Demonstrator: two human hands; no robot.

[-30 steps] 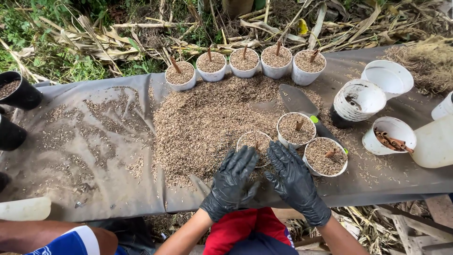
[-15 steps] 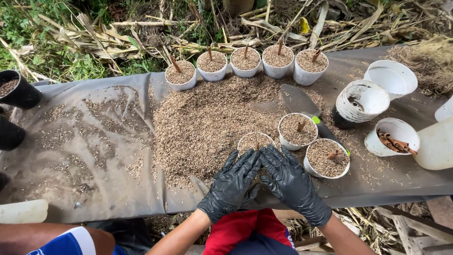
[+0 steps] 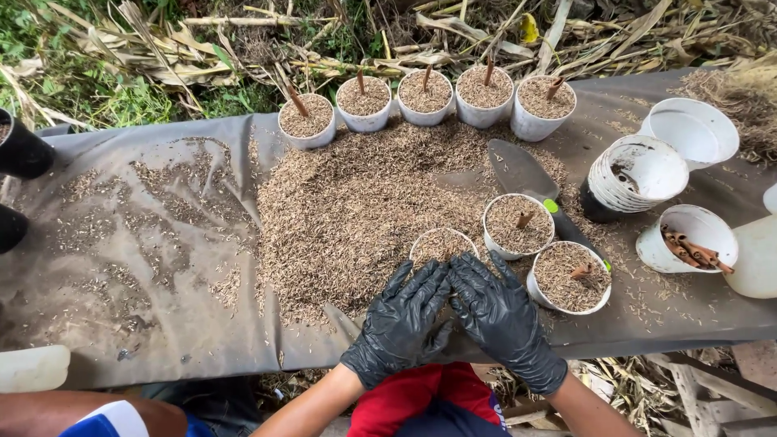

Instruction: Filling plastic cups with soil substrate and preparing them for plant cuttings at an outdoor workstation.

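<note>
Both hands wear black gloves and rest side by side at the near edge of a grey sheet (image 3: 162,324). My left hand (image 3: 401,324) and my right hand (image 3: 502,316) touch along their inner edges, fingers spread flat, just below a white cup (image 3: 441,243) filled with husks. Neither hand holds anything. A large heap of brown husks (image 3: 356,202) covers the middle of the sheet. Two more filled cups, each with a short brown stick, stand right of my hands: one (image 3: 518,225) farther off, one (image 3: 569,277) beside my right hand.
Several filled cups with sticks line the far edge (image 3: 421,101). A trowel (image 3: 526,182) lies on the heap. At the right are stacked empty cups (image 3: 631,178), one empty cup (image 3: 692,129) and a cup of brown sticks (image 3: 688,243). Black pots (image 3: 24,150) stand at the left.
My two hands have drawn closer together and slid slightly toward me, away from the cup in front of them.
</note>
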